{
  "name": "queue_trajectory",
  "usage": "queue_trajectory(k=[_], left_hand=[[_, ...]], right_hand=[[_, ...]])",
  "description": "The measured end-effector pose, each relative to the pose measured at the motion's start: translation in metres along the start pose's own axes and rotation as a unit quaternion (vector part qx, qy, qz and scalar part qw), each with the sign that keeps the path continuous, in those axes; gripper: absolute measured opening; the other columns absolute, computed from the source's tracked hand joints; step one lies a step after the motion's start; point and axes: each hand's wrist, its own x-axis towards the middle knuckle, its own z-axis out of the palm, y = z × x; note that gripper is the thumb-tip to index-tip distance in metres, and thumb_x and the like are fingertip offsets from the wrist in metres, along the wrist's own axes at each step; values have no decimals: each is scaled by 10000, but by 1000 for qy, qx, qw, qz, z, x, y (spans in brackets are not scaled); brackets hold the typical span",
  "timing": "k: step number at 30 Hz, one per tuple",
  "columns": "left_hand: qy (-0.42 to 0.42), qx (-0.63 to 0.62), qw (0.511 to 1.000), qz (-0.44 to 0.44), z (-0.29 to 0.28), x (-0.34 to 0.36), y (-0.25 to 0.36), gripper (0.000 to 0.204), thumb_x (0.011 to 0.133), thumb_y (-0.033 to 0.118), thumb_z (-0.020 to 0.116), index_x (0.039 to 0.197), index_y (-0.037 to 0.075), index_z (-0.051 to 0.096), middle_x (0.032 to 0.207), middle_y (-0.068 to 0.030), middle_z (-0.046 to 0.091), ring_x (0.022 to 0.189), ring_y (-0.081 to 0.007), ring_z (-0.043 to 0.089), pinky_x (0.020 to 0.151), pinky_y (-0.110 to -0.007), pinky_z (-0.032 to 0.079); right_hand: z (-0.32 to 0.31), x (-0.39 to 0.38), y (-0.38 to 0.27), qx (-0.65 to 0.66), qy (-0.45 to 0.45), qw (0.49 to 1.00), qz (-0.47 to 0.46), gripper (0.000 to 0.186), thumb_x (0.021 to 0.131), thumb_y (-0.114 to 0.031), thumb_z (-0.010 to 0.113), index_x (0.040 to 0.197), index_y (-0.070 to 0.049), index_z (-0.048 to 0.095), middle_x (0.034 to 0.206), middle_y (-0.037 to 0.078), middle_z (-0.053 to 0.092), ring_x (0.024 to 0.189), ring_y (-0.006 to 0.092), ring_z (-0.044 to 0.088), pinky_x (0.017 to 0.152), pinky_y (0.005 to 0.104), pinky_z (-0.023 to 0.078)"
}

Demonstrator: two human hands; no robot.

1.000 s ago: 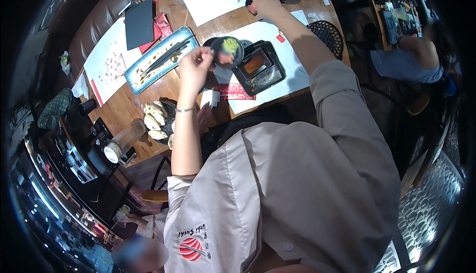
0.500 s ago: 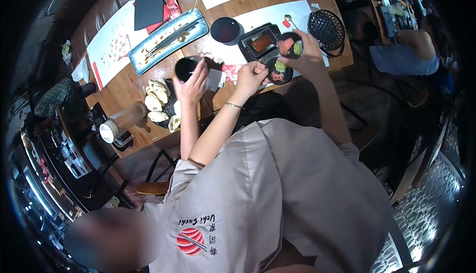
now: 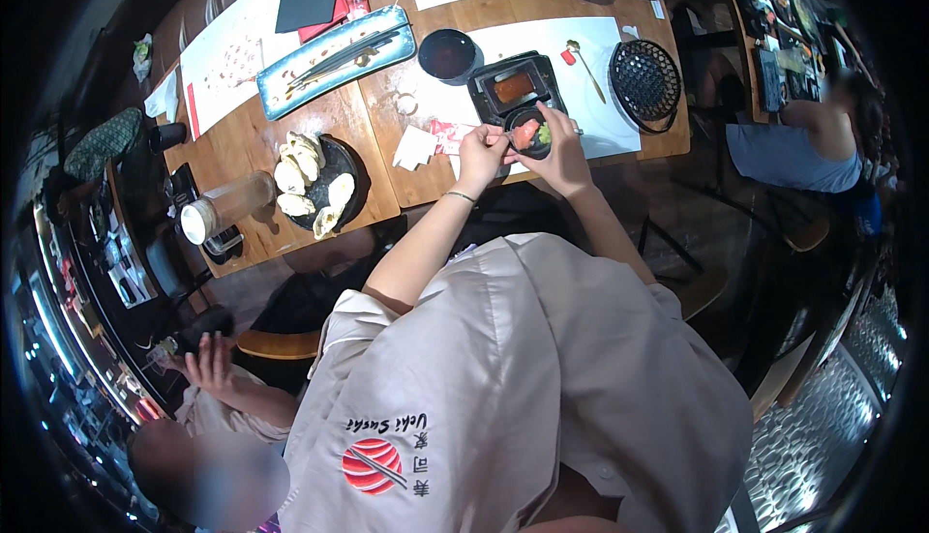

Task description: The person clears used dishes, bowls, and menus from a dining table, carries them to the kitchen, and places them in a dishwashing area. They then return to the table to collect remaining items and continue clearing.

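In front of me, a small dark dish (image 3: 517, 149) holds pink pickled ginger (image 3: 525, 133) and green wasabi (image 3: 544, 134). My left hand (image 3: 482, 158) pinches its left rim with closed fingers. On the far and right side, my right hand (image 3: 566, 158) curls its fingers around the same dish. Whether a second dish sits underneath is hidden. Just beyond my fingers is a black tray (image 3: 477, 98) with a rectangular sauce dish (image 3: 513, 88) of brown liquid.
A dark bowl (image 3: 448, 54), a long blue plate (image 3: 281, 98) with chopsticks and a black basket (image 3: 644, 85) stand on the table. To the left are a plate (image 3: 341, 159) of shells and a tipped jar (image 3: 227, 206). A co-worker's hand (image 3: 210, 367) shows at lower left.
My right hand has brought its dish down to the one in my left, and both hands now meet there. The co-worker's arm and the dark cup it held have left the table's middle.
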Motion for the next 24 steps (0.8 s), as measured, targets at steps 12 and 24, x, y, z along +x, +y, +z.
queue_trajectory(k=[12,24], left_hand=[[10,-67,996,-52,-11,-13,11,272,1005,203,574,1153,-23,600,1038,-107,669,818,-196,713,697,-263,598],[-11,-79,996,-42,-19,-11,13,372,995,260,603,1226,-31,593,1043,-104,683,844,-172,702,733,-257,579]], right_hand=[[13,5,12,-3,-16,1000,-21,1001,630,-297,911,1420,19,385,1308,223,530,1218,395,508,1043,472,407],[23,14,5,-21,13,998,-65,1037,613,-276,919,1423,69,371,1285,225,542,1174,391,532,1011,464,432]])
